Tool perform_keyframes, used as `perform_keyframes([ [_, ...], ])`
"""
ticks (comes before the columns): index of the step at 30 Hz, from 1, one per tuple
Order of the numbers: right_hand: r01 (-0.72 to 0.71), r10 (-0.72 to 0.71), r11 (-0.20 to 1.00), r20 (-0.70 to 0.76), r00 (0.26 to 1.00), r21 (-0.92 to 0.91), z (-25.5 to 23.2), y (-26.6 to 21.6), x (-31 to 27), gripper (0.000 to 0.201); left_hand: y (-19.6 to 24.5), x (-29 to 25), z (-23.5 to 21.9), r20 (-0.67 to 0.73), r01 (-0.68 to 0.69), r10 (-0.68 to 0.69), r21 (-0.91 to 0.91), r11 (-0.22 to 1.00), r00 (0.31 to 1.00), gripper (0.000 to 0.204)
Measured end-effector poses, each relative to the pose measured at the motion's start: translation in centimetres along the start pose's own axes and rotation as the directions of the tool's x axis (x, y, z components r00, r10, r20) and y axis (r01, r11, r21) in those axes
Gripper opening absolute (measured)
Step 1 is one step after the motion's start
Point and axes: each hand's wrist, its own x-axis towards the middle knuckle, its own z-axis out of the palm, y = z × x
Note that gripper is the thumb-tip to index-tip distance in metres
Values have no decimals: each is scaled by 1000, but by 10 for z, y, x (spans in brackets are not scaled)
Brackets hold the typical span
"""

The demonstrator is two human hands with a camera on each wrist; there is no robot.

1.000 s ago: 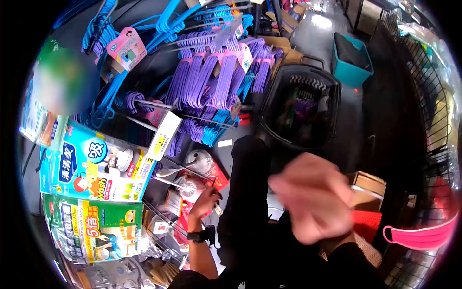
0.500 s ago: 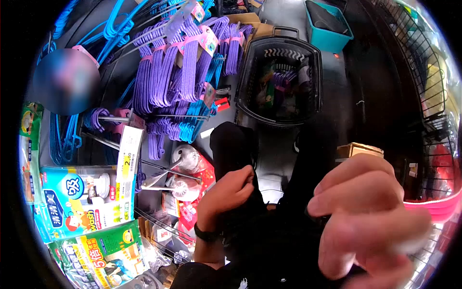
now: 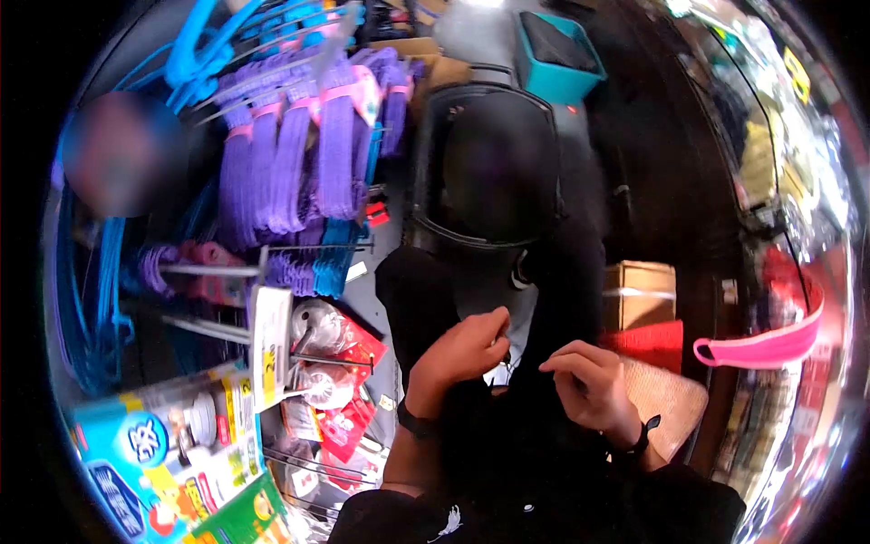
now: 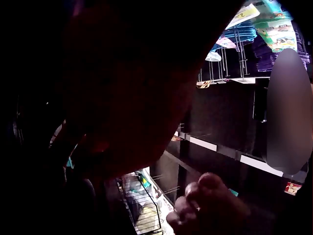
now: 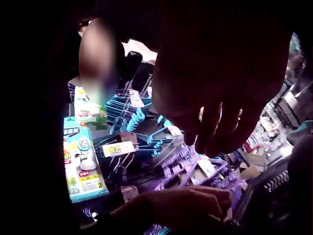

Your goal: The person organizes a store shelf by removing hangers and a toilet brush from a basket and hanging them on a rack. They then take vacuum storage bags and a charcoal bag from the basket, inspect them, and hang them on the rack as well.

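In the head view my left hand [image 3: 462, 352] is in front of my body over my dark-clothed lap, fingers loosely bent, with nothing in it. To its right, my right hand [image 3: 589, 385] hovers at about the same height, its fingers half curled and holding nothing. A gap separates the two hands. The right wrist view shows a dark, close hand [image 5: 220, 83] with the other hand [image 5: 181, 205] below it. Ahead of my knees stands a black shopping basket [image 3: 421, 172], its inside dim and blurred.
Purple hangers [image 3: 281, 172] and blue hangers [image 3: 113, 290] hang on the left rack. A price tag [image 3: 271, 349] and packaged cloths [image 3: 154, 444] are nearer. On the right are a cardboard box [image 3: 645, 295], a pink strap [image 3: 770, 349] and wire shelving. A teal bin [image 3: 557, 82] stands beyond.
My right hand has dropped back from close to the camera toward my lap. My left hand has come from the left rack to beside it. The view has swung right.
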Motion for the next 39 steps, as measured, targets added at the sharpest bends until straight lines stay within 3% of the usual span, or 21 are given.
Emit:
perform_keyframes([
  [3,-204,200,976,-67,978,-72,8,-6,-39,24,-8,18,0,103,-66,67,-21,998,992,15],
  [6,-459,441,870,-131,888,-180,7,-17,-84,19,0,36,2,188,-78,78,-6,997,979,11],
  [11,-629,565,741,-289,773,-236,4,-23,-142,18,11,66,9,290,-130,127,-7,991,949,6],
  [14,-659,564,683,-346,750,-314,-24,-50,-150,19,21,75,8,382,-171,144,39,984,913,7],
  [17,-725,578,582,-441,687,-367,-71,-98,-155,22,26,79,-1,417,-132,141,-51,990,898,6],
  [19,-778,569,508,-535,625,-369,-100,-130,-159,23,30,79,-13,401,-129,151,-81,988,903,6],
  [21,-870,623,360,-607,494,-338,-139,-179,-144,26,40,74,-29,404,-140,153,-63,988,902,5],
  [24,-851,565,294,-639,522,-435,-178,-220,-138,27,41,63,-55,334,-97,95,-12,995,938,7],
  [29,-682,518,308,-484,705,-664,-209,-235,-128,29,26,35,-79,160,-13,18,-28,1000,987,9],
  [34,-389,497,471,-126,859,-792,-222,-202,-98,31,2,-1,-73,-25,-7,4,-119,993,1000,8],
  [38,-165,453,718,274,849,-676,-200,-128,-69,33,-33,-33,-51,-309,-70,4,-204,976,951,5],
  [39,-141,440,777,368,820,-614,-189,-102,-67,33,-57,-45,-47,-345,-12,-63,-211,977,936,6],
])
